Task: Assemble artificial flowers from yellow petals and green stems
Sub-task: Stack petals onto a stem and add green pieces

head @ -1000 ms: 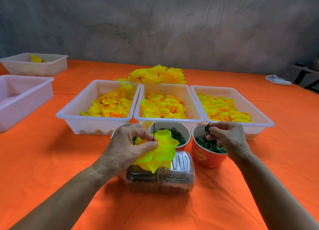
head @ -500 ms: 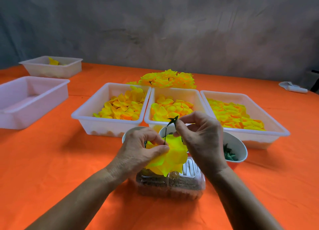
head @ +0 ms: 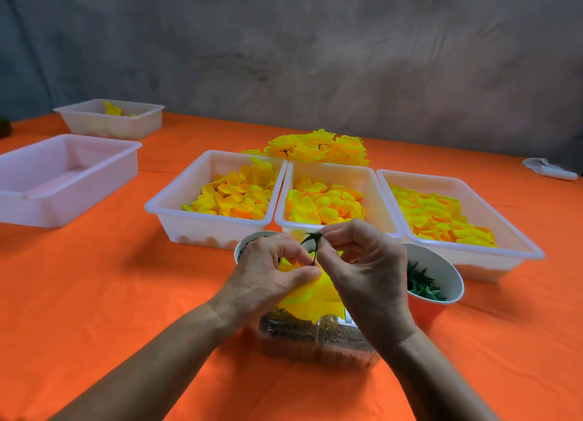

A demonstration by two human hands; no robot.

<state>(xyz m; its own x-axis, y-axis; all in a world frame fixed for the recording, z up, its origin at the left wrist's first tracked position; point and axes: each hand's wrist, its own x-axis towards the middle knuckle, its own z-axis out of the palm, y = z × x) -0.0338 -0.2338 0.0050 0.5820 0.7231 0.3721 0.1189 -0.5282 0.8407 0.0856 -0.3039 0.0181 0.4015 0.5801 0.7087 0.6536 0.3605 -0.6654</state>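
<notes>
Orange-clothed worktop (head: 94, 294), grey wall behind. Left hand (head: 268, 278) pinches yellow petal layers (head: 312, 297) over a clear box; right hand (head: 366, 263) pinches green calyx (head: 312, 238) on its thin stem. Petals look light, floppy; stem thin, likely bendy, so grip near the calyx.

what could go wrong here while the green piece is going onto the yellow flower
1. The right hand only pinches the small green piece at its fingertips, so it could slip and drop.
2. The left hand squeezes the yellow petals, which might crease or shift off centre.
3. The red cup of green parts sits close beside the right wrist and could get knocked.
</notes>
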